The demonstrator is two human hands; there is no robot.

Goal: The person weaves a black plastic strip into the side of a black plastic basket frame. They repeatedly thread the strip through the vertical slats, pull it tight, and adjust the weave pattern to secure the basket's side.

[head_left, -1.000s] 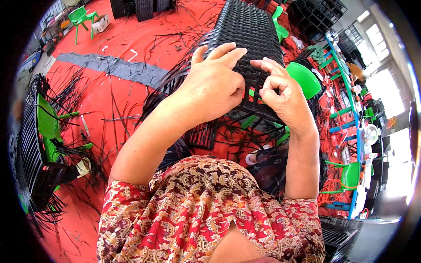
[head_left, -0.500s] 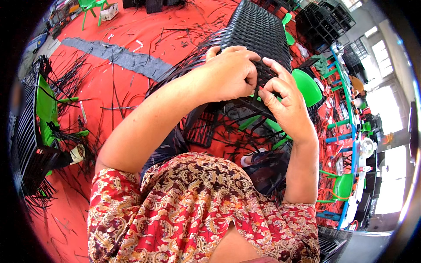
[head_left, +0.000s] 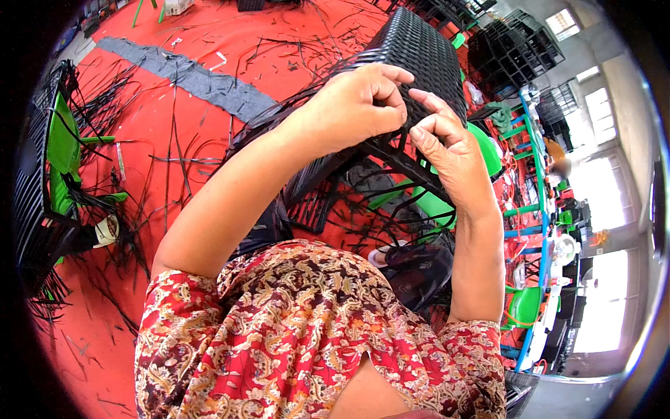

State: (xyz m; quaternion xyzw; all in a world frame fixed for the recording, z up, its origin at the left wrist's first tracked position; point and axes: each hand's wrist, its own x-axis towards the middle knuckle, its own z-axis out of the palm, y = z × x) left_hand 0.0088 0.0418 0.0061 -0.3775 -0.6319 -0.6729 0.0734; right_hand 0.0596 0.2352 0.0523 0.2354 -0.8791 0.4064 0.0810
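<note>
My left hand is curled at the near edge of a black woven wicker panel, thumb and fingers bent together around a thin black strip whose end hangs below them. Beside it, my right hand has its thumb against a bent finger while the index finger stretches onto the weave. Whatever lies in that pinch is too small to make out. Loose black strips trail from the panel's left side, and its dark frame shows beneath my hands.
Black strip offcuts litter the red floor covering. A grey mat lies ahead to the left. At far left stands a green chair beside black woven work. To the right are a green chair, a blue-green frame and stacked black frames.
The whole view has shifted a little, so the surroundings sit higher. My left hand has turned slightly, its fingers closer together; my right hand stays close beside it at the weave's edge.
</note>
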